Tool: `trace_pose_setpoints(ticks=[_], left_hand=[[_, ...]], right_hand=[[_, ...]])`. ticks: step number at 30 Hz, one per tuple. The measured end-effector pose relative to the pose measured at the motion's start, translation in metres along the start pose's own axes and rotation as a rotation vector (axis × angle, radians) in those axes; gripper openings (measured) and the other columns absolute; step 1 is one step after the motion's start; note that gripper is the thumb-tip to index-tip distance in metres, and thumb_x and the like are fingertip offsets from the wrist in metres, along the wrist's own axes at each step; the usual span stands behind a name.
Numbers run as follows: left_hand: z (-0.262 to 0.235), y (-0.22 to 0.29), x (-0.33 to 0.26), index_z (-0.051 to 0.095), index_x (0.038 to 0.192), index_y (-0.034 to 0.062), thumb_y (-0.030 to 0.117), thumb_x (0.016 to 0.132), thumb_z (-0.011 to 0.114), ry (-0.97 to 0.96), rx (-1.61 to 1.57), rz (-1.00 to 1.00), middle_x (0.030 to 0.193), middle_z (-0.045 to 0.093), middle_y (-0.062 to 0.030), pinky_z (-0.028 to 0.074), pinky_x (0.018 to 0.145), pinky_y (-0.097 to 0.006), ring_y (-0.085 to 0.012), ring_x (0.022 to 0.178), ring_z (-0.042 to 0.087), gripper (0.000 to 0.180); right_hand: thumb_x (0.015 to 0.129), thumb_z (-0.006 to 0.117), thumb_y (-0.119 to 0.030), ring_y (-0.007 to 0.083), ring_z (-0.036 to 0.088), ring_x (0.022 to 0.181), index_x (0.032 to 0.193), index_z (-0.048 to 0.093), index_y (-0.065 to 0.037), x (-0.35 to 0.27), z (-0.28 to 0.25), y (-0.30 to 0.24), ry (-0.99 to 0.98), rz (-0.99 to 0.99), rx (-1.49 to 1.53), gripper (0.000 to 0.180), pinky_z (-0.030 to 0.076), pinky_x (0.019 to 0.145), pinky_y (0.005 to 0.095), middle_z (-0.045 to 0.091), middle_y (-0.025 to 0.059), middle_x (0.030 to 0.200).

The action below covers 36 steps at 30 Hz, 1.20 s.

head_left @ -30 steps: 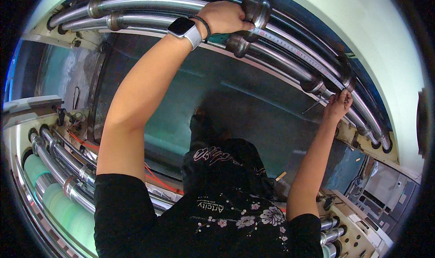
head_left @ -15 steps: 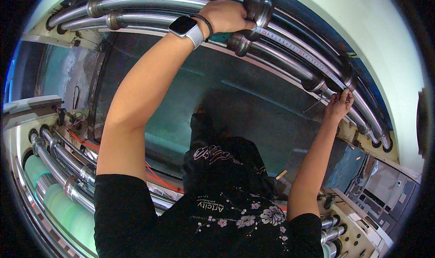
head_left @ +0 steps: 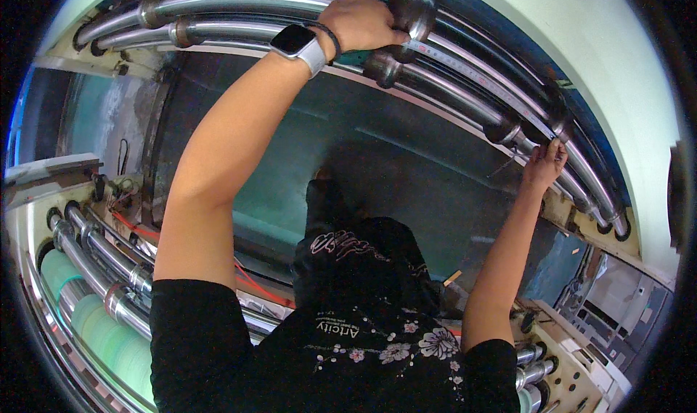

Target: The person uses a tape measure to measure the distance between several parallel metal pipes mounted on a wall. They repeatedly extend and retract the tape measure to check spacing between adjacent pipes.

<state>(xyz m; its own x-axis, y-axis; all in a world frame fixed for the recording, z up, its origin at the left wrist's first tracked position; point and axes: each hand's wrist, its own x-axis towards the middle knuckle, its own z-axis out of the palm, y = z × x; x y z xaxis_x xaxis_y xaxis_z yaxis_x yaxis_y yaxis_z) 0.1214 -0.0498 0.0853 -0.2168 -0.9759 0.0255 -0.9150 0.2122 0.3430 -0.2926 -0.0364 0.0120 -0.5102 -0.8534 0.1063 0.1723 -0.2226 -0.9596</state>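
A pale steel tape measure (head_left: 475, 77) lies stretched along the upper metal shaft (head_left: 239, 4) of the machine, between two dark collars. Its left end is pinched against the left collar (head_left: 414, 17) by my left hand (head_left: 361, 25), whose wrist carries a watch and a black band. Farther right, my right hand (head_left: 546, 168) has its thumb and fingers closed on the tape beside the right collar (head_left: 557, 115). A thin metal rod (head_left: 506, 166) sticks out to the left of that hand; its full shape is hidden.
A second shaft (head_left: 443, 88) with its own collars runs just below the first. Behind, at lower left, are more shafts and a green roller (head_left: 109, 333). A red hose (head_left: 265, 286) crosses near my left arm. The machine's pale curved cover (head_left: 581, 57) arches over the shafts.
Both hands stay nearly where they were. My right fingers shift slightly on the tape, and the thin rod's angle changes a little.
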Motion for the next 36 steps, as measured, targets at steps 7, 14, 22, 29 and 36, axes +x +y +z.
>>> trace_pose_setpoints(ticks=[7, 14, 22, 29, 36], left_hand=[[-0.001, 0.005, 0.004, 0.064, 0.077, 0.0058, 0.05, 0.077, 0.05, -0.073, -0.02, -0.038, 0.071, 0.06, -0.0158, 0.044, 0.064, -0.041, -0.0321, 0.071, 0.058, 0.046], [-0.004, 0.011, 0.003, 0.061, 0.066, 0.005, 0.049, 0.078, 0.049, -0.031, 0.053, 0.0, 0.071, 0.058, -0.0157, 0.043, 0.064, -0.042, -0.0323, 0.074, 0.056, 0.047], [-0.002, 0.01, 0.003, 0.059, 0.065, 0.0048, 0.051, 0.077, 0.05, -0.038, 0.104, -0.011, 0.069, 0.058, -0.015, 0.043, 0.061, -0.042, -0.0324, 0.072, 0.056, 0.049], [0.003, 0.005, 0.005, 0.06, 0.064, 0.0056, 0.052, 0.077, 0.049, -0.05, 0.096, -0.018, 0.068, 0.057, -0.0154, 0.044, 0.061, -0.042, -0.0325, 0.071, 0.057, 0.05], [0.005, 0.001, 0.004, 0.06, 0.066, 0.005, 0.051, 0.077, 0.05, -0.02, 0.017, -0.025, 0.069, 0.057, -0.0174, 0.043, 0.063, -0.042, -0.0347, 0.072, 0.055, 0.048]], right_hand=[[0.079, 0.062, -0.02, 0.0088, 0.042, 0.056, 0.086, 0.049, -0.014, 0.009, -0.005, 0.002, 0.035, 0.023, -0.047, 0.017, 0.034, 0.043, 0.0208, 0.046, -0.0023, 0.067], [0.08, 0.062, -0.02, 0.0058, 0.041, 0.054, 0.086, 0.052, -0.014, 0.003, -0.039, -0.016, -0.089, 0.214, -0.135, 0.013, 0.033, 0.045, 0.0189, 0.046, -0.0051, 0.066], [0.081, 0.061, -0.022, 0.0051, 0.041, 0.06, 0.084, 0.05, -0.012, -0.004, -0.011, -0.03, -0.039, 0.158, -0.21, 0.015, 0.036, 0.051, 0.0228, 0.044, -0.0049, 0.067], [0.084, 0.057, -0.015, 0.0044, 0.037, 0.053, 0.082, 0.049, -0.012, -0.002, -0.002, -0.011, -0.067, -0.027, -0.135, 0.009, 0.031, 0.044, 0.018, 0.044, -0.0054, 0.065], [0.082, 0.059, -0.016, 0.0049, 0.038, 0.051, 0.079, 0.049, -0.012, -0.004, 0.007, -0.006, 0.021, 0.029, 0.035, 0.011, 0.032, 0.042, 0.0191, 0.045, -0.0049, 0.064]])
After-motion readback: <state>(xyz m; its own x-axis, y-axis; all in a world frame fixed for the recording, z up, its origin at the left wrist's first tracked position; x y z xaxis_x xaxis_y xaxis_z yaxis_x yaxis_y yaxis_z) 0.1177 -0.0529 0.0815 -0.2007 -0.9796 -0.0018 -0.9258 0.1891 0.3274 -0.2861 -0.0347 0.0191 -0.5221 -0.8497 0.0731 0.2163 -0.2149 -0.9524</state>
